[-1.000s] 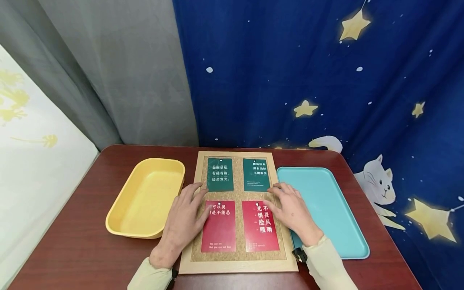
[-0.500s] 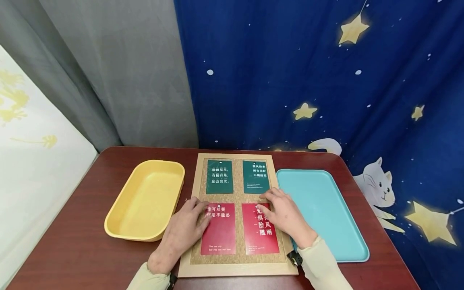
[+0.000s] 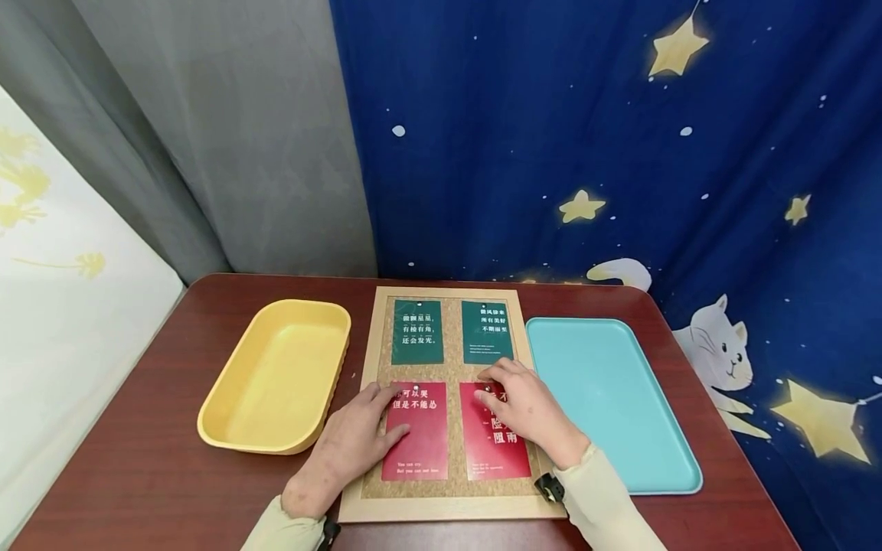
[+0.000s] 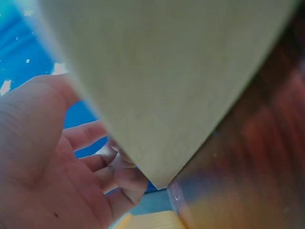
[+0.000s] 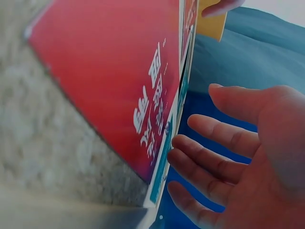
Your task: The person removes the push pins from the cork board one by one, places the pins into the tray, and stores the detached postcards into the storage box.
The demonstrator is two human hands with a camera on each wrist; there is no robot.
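On the reddish tabletop [image 3: 151, 428], a framed corkboard [image 3: 452, 373] is flanked by a blue tray [image 3: 606, 398] and a yellow tub [image 3: 276, 383]. Over its near half the left hand [image 3: 354, 436] and right hand [image 3: 529, 413] are held, the fingers of both loosely parted from the thumbs. Two red cards [image 3: 416, 451] are pinned beneath, two green cards [image 3: 417, 356] beyond.

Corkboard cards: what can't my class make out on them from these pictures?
Head view: some large characters on the lower right red card, behind the right hand.
Head view: fine print on the upper right green card, too small to read.
Right wrist view: part of that red card, cut off by the top edge.
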